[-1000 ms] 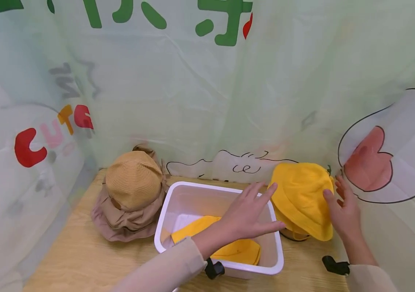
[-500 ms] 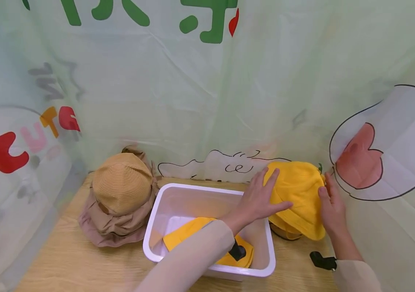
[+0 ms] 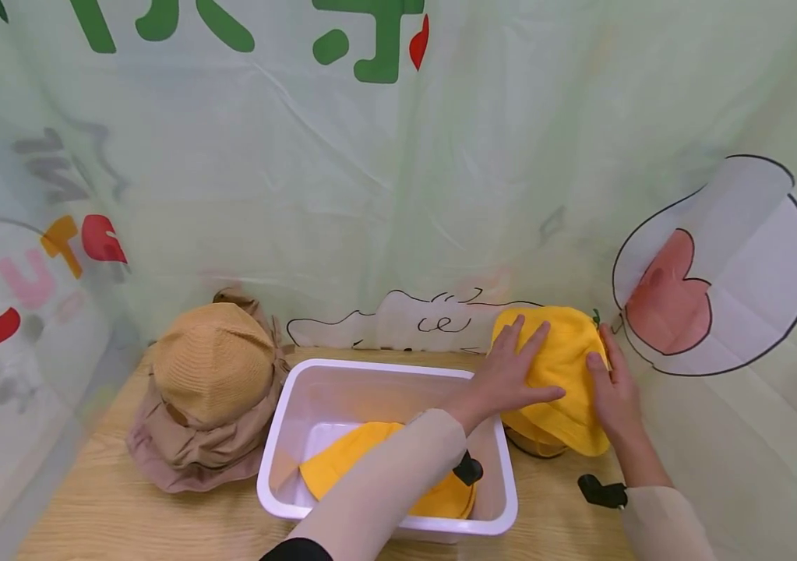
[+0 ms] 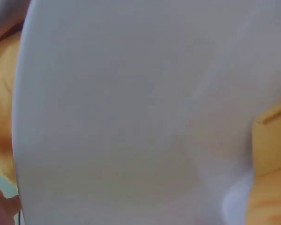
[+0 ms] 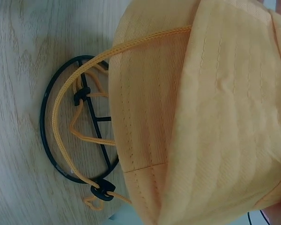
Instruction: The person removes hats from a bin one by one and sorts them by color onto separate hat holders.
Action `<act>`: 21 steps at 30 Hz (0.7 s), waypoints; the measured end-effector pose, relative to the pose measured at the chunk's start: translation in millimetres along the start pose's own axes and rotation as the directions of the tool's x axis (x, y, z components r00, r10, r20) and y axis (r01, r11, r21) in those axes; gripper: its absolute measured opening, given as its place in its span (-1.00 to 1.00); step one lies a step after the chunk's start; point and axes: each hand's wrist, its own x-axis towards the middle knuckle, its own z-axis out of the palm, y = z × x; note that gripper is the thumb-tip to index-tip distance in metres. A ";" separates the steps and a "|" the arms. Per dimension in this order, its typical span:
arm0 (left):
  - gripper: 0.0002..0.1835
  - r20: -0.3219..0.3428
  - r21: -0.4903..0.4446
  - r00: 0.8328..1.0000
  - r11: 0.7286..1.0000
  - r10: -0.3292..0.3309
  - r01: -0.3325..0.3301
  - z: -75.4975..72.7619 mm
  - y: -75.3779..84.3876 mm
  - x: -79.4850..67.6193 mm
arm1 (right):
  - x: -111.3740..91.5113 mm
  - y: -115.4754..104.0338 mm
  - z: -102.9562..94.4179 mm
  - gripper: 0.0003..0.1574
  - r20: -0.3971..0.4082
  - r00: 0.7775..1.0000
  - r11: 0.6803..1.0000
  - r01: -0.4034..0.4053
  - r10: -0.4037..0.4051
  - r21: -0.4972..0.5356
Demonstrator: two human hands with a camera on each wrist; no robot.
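Note:
A yellow bucket hat sits at the back right on a stand with a black wire ring base. My left hand lies over the hat's left side, fingers spread. At the right side, my right hand touches the hat with its fingers fairly straight along the edge and the thumb toward the front. A yellow chin cord with black toggles hangs below the brim in the right wrist view. Inside the white tub lies flat yellow cloth like another hat, partly hidden by my left sleeve.
On the left, a straw-coloured hat tops a heap of brownish hats. The wooden table backs onto a printed curtain, which also encloses both sides. The tub's wall fills most of the left wrist view.
My left hand has moved from above the tub onto the yellow hat's left side. My right hand has come in against its right side. The head view has swung rightward.

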 end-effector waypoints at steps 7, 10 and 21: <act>0.12 0.078 0.041 0.996 0.998 -0.053 0.050 9.7 8.8 8.9 | 0.5 0.0 -2.4 -0.31 0.011 1.000 1.000 -0.008 0.008 0.007; 0.14 0.102 0.060 0.992 0.996 -0.072 0.066 12.1 7.8 11.1 | 1.3 0.1 -1.7 -0.31 0.015 1.000 1.000 -0.022 0.022 0.009; 0.18 0.129 0.140 0.987 0.987 -0.101 0.083 3.2 12.6 11.2 | 2.0 4.7 -1.2 -0.32 0.043 0.997 0.998 -0.065 0.065 -0.021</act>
